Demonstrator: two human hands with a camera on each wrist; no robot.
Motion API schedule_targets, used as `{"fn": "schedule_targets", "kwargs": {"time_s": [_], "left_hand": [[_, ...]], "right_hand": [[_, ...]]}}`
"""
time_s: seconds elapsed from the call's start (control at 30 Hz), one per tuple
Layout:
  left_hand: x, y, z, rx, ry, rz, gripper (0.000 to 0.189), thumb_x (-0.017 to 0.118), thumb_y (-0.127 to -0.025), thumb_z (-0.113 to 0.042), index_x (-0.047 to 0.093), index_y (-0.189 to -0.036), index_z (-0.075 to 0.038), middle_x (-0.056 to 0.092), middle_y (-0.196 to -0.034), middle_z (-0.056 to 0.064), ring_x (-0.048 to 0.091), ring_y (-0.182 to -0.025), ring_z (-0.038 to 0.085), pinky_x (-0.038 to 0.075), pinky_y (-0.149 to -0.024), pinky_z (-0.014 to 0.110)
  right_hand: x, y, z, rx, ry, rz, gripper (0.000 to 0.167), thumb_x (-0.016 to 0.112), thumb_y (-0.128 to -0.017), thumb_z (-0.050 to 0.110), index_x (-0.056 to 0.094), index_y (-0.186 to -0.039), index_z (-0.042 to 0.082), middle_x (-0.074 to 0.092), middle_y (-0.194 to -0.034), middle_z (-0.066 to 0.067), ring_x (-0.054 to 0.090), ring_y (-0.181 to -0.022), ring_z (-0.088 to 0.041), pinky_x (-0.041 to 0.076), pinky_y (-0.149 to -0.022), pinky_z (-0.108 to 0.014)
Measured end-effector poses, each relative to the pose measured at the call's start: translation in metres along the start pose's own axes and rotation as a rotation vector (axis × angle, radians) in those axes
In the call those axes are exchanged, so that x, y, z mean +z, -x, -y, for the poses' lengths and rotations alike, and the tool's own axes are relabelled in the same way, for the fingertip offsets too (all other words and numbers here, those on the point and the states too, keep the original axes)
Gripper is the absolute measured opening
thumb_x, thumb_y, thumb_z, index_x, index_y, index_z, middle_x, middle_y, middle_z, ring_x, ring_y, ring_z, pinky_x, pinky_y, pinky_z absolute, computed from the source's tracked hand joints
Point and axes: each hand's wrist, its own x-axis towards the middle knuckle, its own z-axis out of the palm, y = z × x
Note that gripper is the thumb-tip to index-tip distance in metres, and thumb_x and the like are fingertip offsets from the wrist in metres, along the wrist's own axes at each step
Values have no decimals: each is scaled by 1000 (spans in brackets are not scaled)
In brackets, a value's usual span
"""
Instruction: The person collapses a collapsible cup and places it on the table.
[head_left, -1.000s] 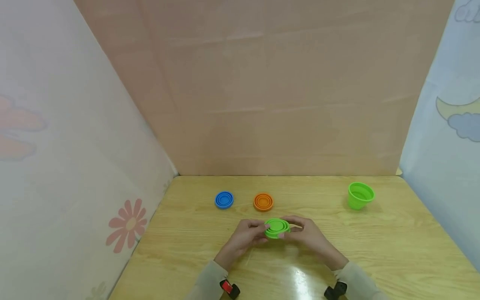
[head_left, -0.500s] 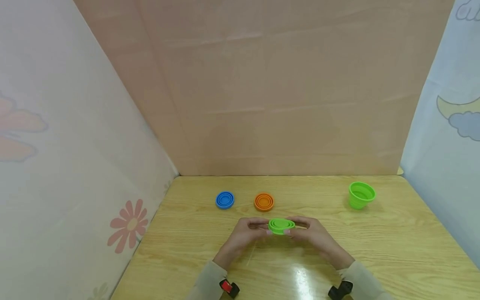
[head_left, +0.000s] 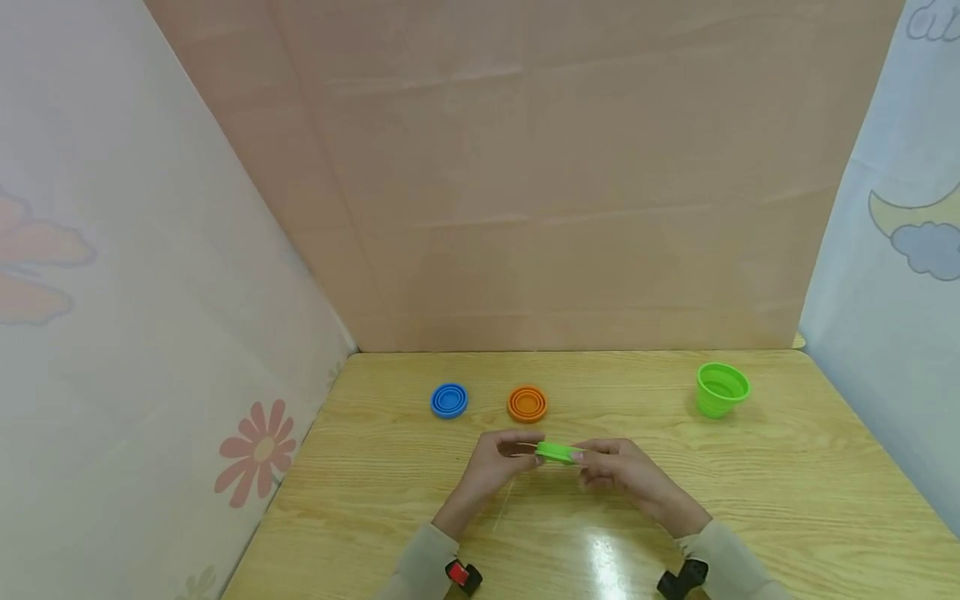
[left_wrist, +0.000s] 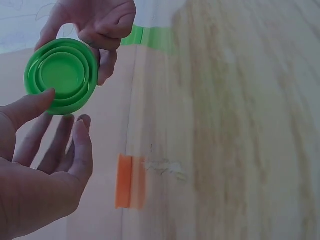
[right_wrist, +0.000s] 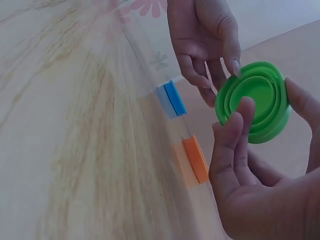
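Observation:
A green collapsible cup (head_left: 556, 452), folded flat into nested rings, is held up between both hands over the middle of the table. In the head view it appears almost edge-on. My left hand (head_left: 489, 463) pinches its left side, the thumb lying over the rim in the left wrist view and the other fingers (left_wrist: 62, 142) behind it. From the opposite side my right hand (head_left: 628, 473) grips the cup (right_wrist: 261, 89), thumb at the edge and fingertips against the ringed face in the right wrist view.
Behind the hands lie a blue folded cup (head_left: 449, 401) and an orange folded cup (head_left: 527, 404). An opened green cup (head_left: 722, 390) stands at the back right of the wooden table (head_left: 360, 500). A brown panel (head_left: 562, 183) rises along the far edge, with pale side walls.
The green folded cup has shifted slightly right and turned from showing its ringed face to nearly edge-on in the head view. The right hand's lower fingers have come into sight beneath it.

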Motion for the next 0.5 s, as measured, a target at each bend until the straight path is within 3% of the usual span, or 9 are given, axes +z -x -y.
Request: {"fn": "schedule_targets", "kwargs": {"time_s": [0.13, 0.23, 0.37, 0.5], "left_hand": [[1, 0, 0, 5, 25, 13, 27, 80, -92, -8, 80, -119, -12, 79, -120, 10, 76, -108, 21, 65, -90, 28], [1, 0, 2, 12, 34, 12, 25, 81, -92, -10, 80, -116, -10, 80, -117, 11, 77, -105, 19, 65, -89, 26], [0, 0, 2, 13, 70, 32, 26, 80, -93, -12, 79, -118, -6, 79, -117, 15, 78, -102, 18, 66, -88, 29], [-2, 1, 1, -16, 137, 72, 27, 78, -94, -11, 78, -120, -4, 79, -116, 17, 78, -99, 17, 66, -91, 41]], "right_hand": [[-2, -1, 0, 0, -43, 63, 37, 57, -109, 24, 69, -127, -6, 73, -107, -2, 72, -91, -10, 64, -89, -31], [-3, -1, 0, 9, -45, 83, 40, 52, -111, 28, 72, -125, -5, 76, -111, -2, 74, -96, -12, 65, -91, -31], [-2, 0, 2, 11, -6, 16, 50, 51, -112, 35, 66, -133, -9, 79, -114, -4, 76, -104, -16, 64, -96, -36], [-3, 1, 5, -40, -2, -19, 47, 53, -112, 30, 62, -137, -9, 77, -119, -1, 76, -107, -15, 64, -99, -40]]}}
